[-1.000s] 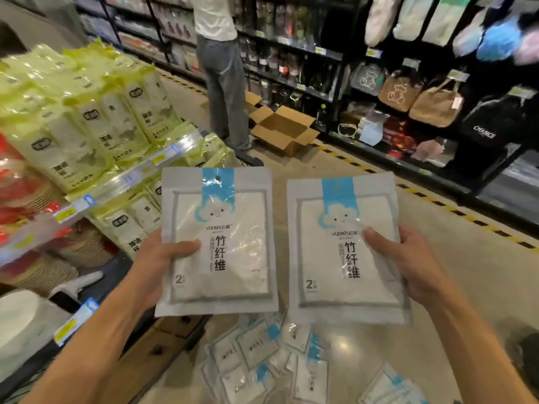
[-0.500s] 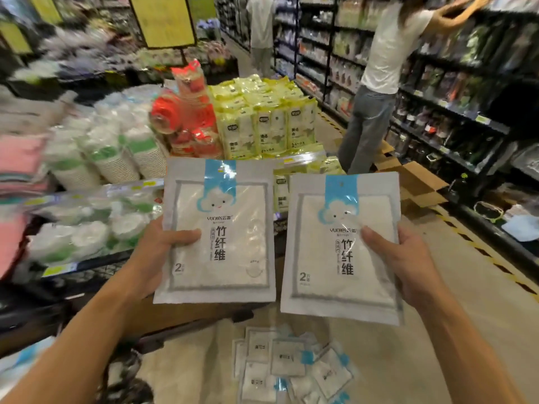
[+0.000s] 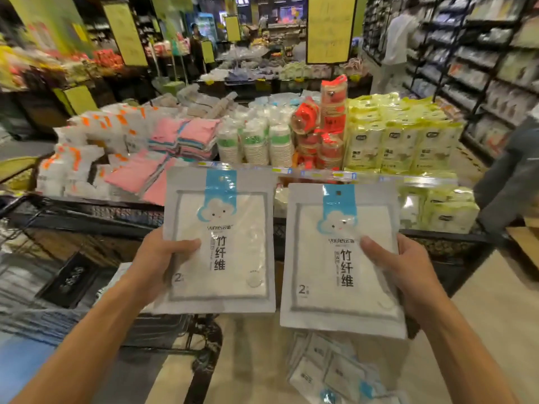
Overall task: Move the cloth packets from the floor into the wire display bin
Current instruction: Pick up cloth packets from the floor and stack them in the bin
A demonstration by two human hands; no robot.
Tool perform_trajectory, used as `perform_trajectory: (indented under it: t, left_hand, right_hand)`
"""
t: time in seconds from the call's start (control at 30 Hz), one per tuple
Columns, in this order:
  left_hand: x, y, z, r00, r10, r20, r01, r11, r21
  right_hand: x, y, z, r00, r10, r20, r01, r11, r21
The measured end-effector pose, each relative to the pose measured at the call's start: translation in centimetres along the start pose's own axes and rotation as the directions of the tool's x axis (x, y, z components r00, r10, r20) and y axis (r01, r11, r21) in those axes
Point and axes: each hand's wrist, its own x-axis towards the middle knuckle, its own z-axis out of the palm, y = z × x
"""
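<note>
Two cloth packets are up, face out: the left hand (image 3: 157,258) pinches one packet (image 3: 218,240) by its side edge, the right hand (image 3: 408,269) the other packet (image 3: 341,260), likely for clean drops. Beyond the fingertips runs the wire display bin's rim (image 3: 87,211). More packets (image 3: 335,371) lie on the floor below.

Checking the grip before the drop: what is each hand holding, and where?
Left hand grips one cloth packet at its left edge; right hand grips another packet at its right edge.
</note>
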Motion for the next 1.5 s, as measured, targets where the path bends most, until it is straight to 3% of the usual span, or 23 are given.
perform_trajectory:
  t: [0.4,0.77,1.1,1.33,1.5]
  left_hand:
    - [-10.1,-0.5,-20.4,0.927,-0.016,-0.375,0.000,0.999,-0.042]
    - [-15.9,-3.5,-37.1,0.856,-0.076,-0.511,0.029,0.995,-0.100]
    - [-10.2,-6.1,-44.7,0.807,-0.090,-0.584,-0.003,0.988,-0.158]
    - [-4.4,-4.1,-48.4,0.850,-0.122,-0.513,0.042,0.985,-0.164]
    - [0.7,-2.8,-50.5,0.830,-0.132,-0.542,0.066,0.988,-0.139]
  right_hand:
    - [-3.0,2.4,20.9,0.961,0.002,0.277,0.004,1.000,-0.020]
    - [-7.7,5.4,37.6,0.914,0.107,0.391,-0.067,0.991,-0.114]
    - [-0.8,9.7,47.5,0.887,0.187,0.423,-0.115,0.975,-0.190]
    - [6.5,12.7,54.4,0.852,0.272,0.448,-0.219,0.961,-0.166]
    - [10.8,13.5,57.3,0.832,0.310,0.461,-0.261,0.950,-0.169]
